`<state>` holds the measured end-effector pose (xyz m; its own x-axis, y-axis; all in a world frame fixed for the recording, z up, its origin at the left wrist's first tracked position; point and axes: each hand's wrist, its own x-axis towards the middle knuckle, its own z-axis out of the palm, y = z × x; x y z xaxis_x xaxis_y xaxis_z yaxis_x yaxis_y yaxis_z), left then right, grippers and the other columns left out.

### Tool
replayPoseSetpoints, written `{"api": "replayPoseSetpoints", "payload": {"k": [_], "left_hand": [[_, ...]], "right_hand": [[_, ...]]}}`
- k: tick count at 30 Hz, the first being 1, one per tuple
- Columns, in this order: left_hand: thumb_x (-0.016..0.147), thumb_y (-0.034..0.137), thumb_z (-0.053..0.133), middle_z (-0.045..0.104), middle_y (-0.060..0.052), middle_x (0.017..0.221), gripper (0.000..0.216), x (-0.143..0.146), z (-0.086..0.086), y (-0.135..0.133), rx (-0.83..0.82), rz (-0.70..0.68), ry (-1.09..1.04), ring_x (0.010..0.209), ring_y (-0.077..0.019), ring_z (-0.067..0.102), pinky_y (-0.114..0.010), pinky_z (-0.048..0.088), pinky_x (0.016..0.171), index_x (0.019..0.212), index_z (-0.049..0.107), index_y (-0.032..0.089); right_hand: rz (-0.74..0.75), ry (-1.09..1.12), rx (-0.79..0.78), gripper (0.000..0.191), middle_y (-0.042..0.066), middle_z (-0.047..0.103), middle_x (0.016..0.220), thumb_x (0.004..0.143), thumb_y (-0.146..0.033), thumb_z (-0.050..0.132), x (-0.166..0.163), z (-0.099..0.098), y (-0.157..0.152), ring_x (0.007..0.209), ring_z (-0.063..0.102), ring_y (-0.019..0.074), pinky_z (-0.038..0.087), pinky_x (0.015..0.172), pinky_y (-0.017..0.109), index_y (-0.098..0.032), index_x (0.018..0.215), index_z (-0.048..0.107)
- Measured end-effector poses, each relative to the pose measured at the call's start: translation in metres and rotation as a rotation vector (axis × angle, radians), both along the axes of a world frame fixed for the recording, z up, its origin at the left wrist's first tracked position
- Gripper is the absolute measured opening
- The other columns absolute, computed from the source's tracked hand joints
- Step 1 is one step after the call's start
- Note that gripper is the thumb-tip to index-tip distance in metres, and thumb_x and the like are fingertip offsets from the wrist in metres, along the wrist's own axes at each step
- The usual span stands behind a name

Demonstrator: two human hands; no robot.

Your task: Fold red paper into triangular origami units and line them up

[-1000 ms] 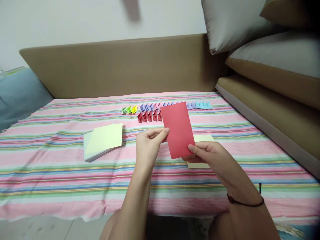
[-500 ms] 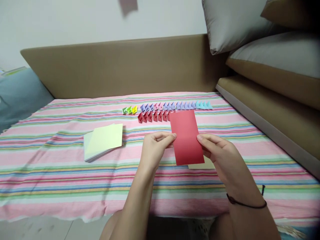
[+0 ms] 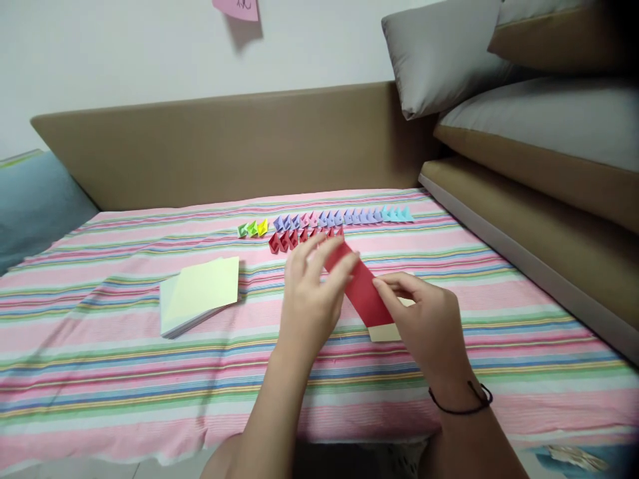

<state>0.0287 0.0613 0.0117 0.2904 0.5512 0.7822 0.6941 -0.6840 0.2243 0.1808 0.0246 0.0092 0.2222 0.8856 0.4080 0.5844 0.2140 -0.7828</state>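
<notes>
A red sheet of paper (image 3: 363,291) is held between both hands over the striped cloth (image 3: 100,346), bent into a narrow strip. My left hand (image 3: 312,303) grips its upper end, fingers curled and blurred by motion. Its lower right edge is pinched by my right hand (image 3: 424,319), which wears a black wrist cord. Under the red paper lies a pale yellow sheet (image 3: 385,332), mostly hidden. Behind the hands stand a row of small folded red pieces (image 3: 289,239) and a longer row of green, purple, pink and blue folded pieces (image 3: 329,218).
A stack of pale yellow paper (image 3: 200,294) lies to the left of my hands. A tan padded back edge (image 3: 224,153) runs behind the cloth. Grey and tan cushions (image 3: 524,133) are piled at the right. A pink note (image 3: 237,8) hangs on the wall.
The red sheet, flat and upright before, is now bent over into a narrow strip. My left hand moved up over its top. The view shifted slightly right and down.
</notes>
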Motion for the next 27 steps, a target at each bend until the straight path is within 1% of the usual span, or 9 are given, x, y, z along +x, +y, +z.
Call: {"api": "replayPoseSetpoints", "payload": {"k": [3, 6, 8, 13, 16, 20, 24, 25, 27], "left_hand": [[0.087, 0.012, 0.047, 0.066, -0.004, 0.11, 0.022, 0.003, -0.002, -0.002, 0.124, -0.062, 0.289, 0.119, -0.0223, 0.049, -0.047, 0.023, 0.11, 0.099, 0.062, 0.022], [0.088, 0.01, 0.042, 0.069, -0.002, 0.089, 0.021, 0.002, -0.005, -0.003, 0.114, -0.06, 0.359, 0.107, -0.0186, 0.056, -0.045, 0.024, 0.109, 0.09, 0.061, 0.02], [0.088, 0.009, 0.041, 0.068, -0.002, 0.085, 0.021, -0.002, -0.004, -0.002, 0.078, -0.084, 0.386, 0.102, -0.0173, 0.058, -0.045, 0.026, 0.108, 0.087, 0.06, 0.019], [0.087, 0.011, 0.044, 0.067, -0.001, 0.084, 0.018, -0.012, 0.005, -0.001, 0.014, -0.152, 0.416, 0.099, -0.0164, 0.058, -0.042, 0.029, 0.105, 0.086, 0.06, 0.019], [0.086, 0.012, 0.045, 0.068, -0.001, 0.085, 0.017, -0.023, 0.011, 0.001, 0.021, -0.143, 0.42, 0.099, -0.0171, 0.058, -0.042, 0.03, 0.103, 0.088, 0.061, 0.019], [0.083, 0.011, 0.049, 0.069, -0.002, 0.086, 0.017, -0.049, 0.018, 0.006, 0.067, -0.028, 0.374, 0.098, -0.0198, 0.059, -0.043, 0.033, 0.099, 0.089, 0.061, 0.021], [0.08, 0.013, 0.054, 0.069, -0.005, 0.087, 0.012, -0.06, 0.025, 0.005, 0.153, 0.146, 0.186, 0.096, -0.023, 0.059, -0.044, 0.036, 0.093, 0.085, 0.062, 0.021], [0.08, 0.014, 0.055, 0.069, -0.005, 0.09, 0.012, -0.057, 0.026, 0.003, 0.137, 0.129, 0.178, 0.099, -0.0234, 0.058, -0.044, 0.036, 0.094, 0.087, 0.062, 0.021], [0.08, 0.017, 0.057, 0.068, -0.005, 0.1, 0.016, -0.044, 0.027, -0.001, 0.044, -0.009, 0.271, 0.107, -0.023, 0.054, -0.045, 0.032, 0.1, 0.095, 0.062, 0.021]], "right_hand": [[0.035, -0.249, 0.118, 0.017, 0.003, 0.071, 0.078, 0.085, -0.021, 0.052, -0.003, -0.003, 0.001, 0.07, 0.064, 0.0182, 0.044, 0.066, 0.028, -0.02, 0.08, 0.068], [0.047, -0.392, 0.181, 0.019, 0.003, 0.071, 0.076, 0.085, -0.017, 0.051, -0.004, -0.007, 0.002, 0.069, 0.063, 0.0187, 0.042, 0.063, 0.028, -0.019, 0.077, 0.068], [0.075, -0.457, 0.174, 0.02, 0.003, 0.069, 0.073, 0.085, -0.015, 0.051, -0.005, -0.009, 0.003, 0.068, 0.061, 0.0189, 0.04, 0.062, 0.029, -0.018, 0.075, 0.068], [0.152, -0.459, 0.135, 0.021, 0.002, 0.067, 0.069, 0.086, -0.015, 0.051, -0.007, -0.007, 0.002, 0.065, 0.059, 0.0168, 0.04, 0.063, 0.028, -0.017, 0.073, 0.067], [0.177, -0.435, 0.134, 0.021, 0.003, 0.067, 0.071, 0.086, -0.015, 0.05, -0.006, -0.005, 0.001, 0.067, 0.06, 0.0165, 0.04, 0.065, 0.027, -0.017, 0.075, 0.068], [0.167, -0.424, 0.138, 0.02, 0.003, 0.068, 0.073, 0.085, -0.014, 0.051, -0.001, -0.004, 0.0, 0.07, 0.061, 0.0169, 0.04, 0.065, 0.027, -0.017, 0.077, 0.069], [0.111, -0.454, 0.148, 0.019, 0.002, 0.068, 0.073, 0.084, -0.014, 0.051, 0.004, -0.006, 0.0, 0.069, 0.06, 0.0167, 0.039, 0.063, 0.027, -0.018, 0.075, 0.068], [0.114, -0.462, 0.144, 0.02, 0.002, 0.068, 0.073, 0.084, -0.014, 0.051, 0.004, -0.006, 0.0, 0.069, 0.06, 0.0167, 0.039, 0.063, 0.027, -0.018, 0.075, 0.067], [0.144, -0.478, 0.134, 0.021, 0.003, 0.067, 0.072, 0.085, -0.014, 0.049, 0.001, -0.007, 0.0, 0.069, 0.059, 0.0167, 0.039, 0.064, 0.027, -0.018, 0.074, 0.066]]}}
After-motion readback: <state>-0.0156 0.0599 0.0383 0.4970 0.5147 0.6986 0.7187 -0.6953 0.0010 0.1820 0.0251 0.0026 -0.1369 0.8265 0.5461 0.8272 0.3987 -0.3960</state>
